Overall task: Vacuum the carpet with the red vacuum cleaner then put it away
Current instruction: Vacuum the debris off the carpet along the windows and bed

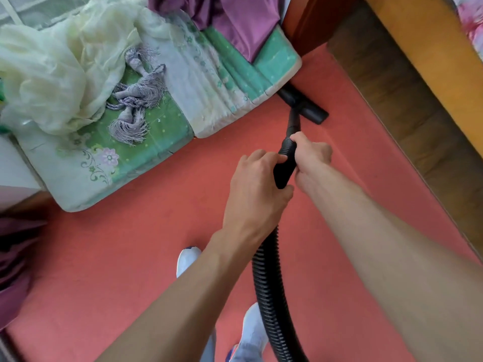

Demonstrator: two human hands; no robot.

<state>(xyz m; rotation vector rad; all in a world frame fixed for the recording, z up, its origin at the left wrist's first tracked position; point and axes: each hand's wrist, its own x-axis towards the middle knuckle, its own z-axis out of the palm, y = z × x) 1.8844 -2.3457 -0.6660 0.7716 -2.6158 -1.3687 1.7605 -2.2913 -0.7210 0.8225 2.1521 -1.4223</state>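
Note:
Both my hands hold the vacuum's black wand handle (pixel 283 171) over the red carpet (pixel 146 257). My left hand (pixel 257 189) grips it from the left, lower down. My right hand (pixel 311 159) grips it from the right, slightly higher. The wand runs forward to the black floor nozzle (pixel 312 111), which lies on the carpet beside the corner of a green floral mattress (pixel 167 118). A black ribbed hose (pixel 269 288) trails back from the handle between my arms. The vacuum's red body is out of view.
Pale gauze fabric (pixel 49 66) and lilac tassels (pixel 136 100) lie on the mattress, purple cloth (pixel 235 19) behind it. A wooden bed frame (pixel 407 82) borders the carpet on the right. My white shoes (pixel 187 259) stand on the carpet below.

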